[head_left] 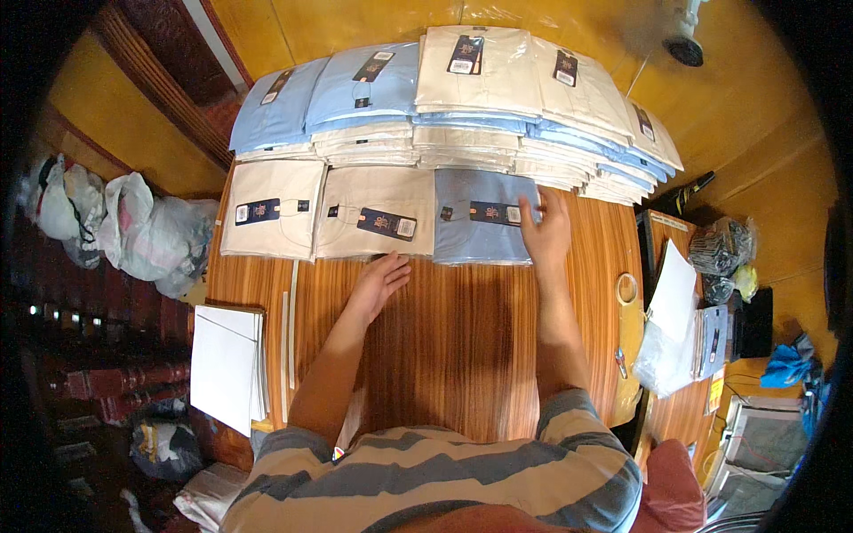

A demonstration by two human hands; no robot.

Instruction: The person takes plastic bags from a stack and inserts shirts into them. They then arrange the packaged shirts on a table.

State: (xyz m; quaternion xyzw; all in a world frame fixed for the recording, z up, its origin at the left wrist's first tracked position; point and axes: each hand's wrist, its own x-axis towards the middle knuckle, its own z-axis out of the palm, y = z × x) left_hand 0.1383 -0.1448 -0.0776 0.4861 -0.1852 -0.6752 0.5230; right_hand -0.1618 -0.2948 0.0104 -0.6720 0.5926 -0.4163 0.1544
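Note:
My right hand (pixel 546 233) lies flat, fingers spread, on the right edge of a blue folded shirt in a clear bag (pixel 482 228) on the wooden table (pixel 453 338). My left hand (pixel 382 280) rests open on the tabletop, fingertips touching the front edge of a cream packaged shirt (pixel 373 213). Another cream packaged shirt (pixel 271 209) lies to its left. Behind this row stand tall stacks of blue and cream packaged shirts (pixel 462 107).
A stack of white card sheets (pixel 227 364) sits at the table's left edge beside long white strips (pixel 289 338). A tape ring (pixel 626 289), papers and clear bags (pixel 666 329) lie at the right. Filled plastic bags (pixel 133 226) sit on the floor at left.

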